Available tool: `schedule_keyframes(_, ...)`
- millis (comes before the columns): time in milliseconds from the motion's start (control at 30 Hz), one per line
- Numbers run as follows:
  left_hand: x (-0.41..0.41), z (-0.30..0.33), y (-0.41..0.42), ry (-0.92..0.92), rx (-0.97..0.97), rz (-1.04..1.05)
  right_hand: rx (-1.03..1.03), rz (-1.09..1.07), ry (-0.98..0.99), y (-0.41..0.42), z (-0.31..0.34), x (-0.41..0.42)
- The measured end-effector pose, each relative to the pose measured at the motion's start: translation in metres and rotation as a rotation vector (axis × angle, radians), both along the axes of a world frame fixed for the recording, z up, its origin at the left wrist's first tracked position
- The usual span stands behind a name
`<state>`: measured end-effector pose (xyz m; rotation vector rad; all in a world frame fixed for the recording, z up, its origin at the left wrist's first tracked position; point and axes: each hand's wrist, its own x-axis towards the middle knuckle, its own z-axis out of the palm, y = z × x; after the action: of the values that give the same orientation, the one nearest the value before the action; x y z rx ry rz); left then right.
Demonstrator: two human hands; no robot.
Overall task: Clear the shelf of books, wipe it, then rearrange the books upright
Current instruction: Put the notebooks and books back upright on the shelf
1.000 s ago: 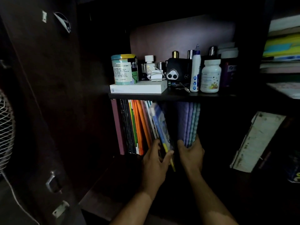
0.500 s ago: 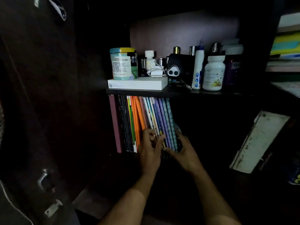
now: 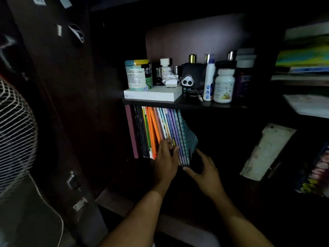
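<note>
A row of thin books (image 3: 160, 129) stands on the lower shelf (image 3: 135, 175) of a dark cupboard, packed to the left and leaning slightly. Orange, purple and teal spines show. The outermost teal book (image 3: 189, 138) tilts out to the right. My left hand (image 3: 166, 163) rests against the lower spines in the middle of the row, fingers extended. My right hand (image 3: 204, 172) is spread at the right end of the row, thumb under the bottom corner of the last books and fingers beside them. The shelf to the right of the books is dark.
The upper shelf (image 3: 222, 105) holds a white box (image 3: 153, 94), a round tin (image 3: 138, 74), bottles and a white jar (image 3: 223, 86). A worn white book (image 3: 267, 150) leans in the right compartment. The cupboard door (image 3: 58, 104) stands open on the left, beside a fan grille (image 3: 16, 132).
The separate group of purple books on the right has been pushed left against the row. Both hands moved up and left with them, and the blue book my left hand held now stands in the row.
</note>
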<state>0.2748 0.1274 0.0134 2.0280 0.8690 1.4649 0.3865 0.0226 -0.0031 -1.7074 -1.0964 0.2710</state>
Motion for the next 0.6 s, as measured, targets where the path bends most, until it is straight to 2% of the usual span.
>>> schedule_keyframes(133,-0.013,-0.009,-0.038,0.061,-0.271,-0.098,-0.029,-0.002,0.169,-0.073,0.005,-0.024)
schedule_keyframes(267,-0.012,-0.015,-0.135,0.161,-0.521,-0.455,-0.046,-0.051,0.214,-0.17,0.019,-0.05)
schedule_keyframes(467,0.033,0.025,-0.316,0.305,-0.558,-1.002,0.016,-0.415,0.175,-0.362,0.061,-0.059)
schedule_keyframes(600,0.045,0.054,-0.451,0.444,-0.48,-1.301,-0.011,-0.677,0.134,-0.504,0.076,-0.068)
